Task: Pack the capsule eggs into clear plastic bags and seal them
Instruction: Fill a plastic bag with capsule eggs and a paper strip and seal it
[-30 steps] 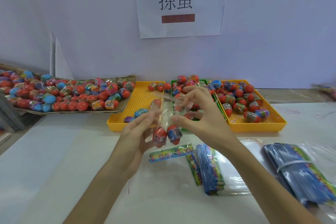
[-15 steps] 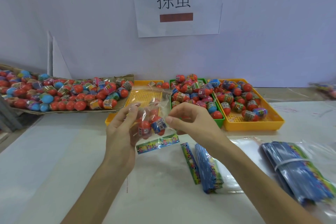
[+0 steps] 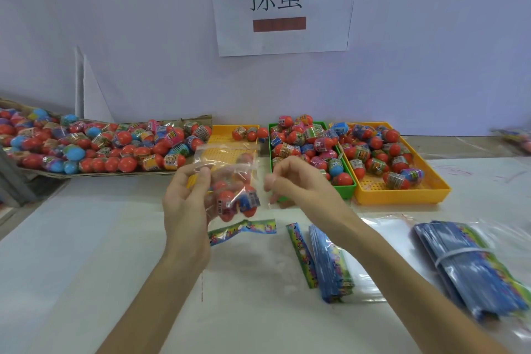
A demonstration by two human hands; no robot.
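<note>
White paper sign with black characters and brown bar taped on pale wall; white tabletop; grey frame edge at far left.

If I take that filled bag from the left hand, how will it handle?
Probably floppy: the bag is thin clear film, crumpled where the left hand pinches it. Likely bottom-heavy, since the eggs sag low. They may shift inside.

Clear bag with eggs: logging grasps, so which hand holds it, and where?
The left hand pinches the clear bag at its upper left edge; the right hand holds nothing visible.
</note>
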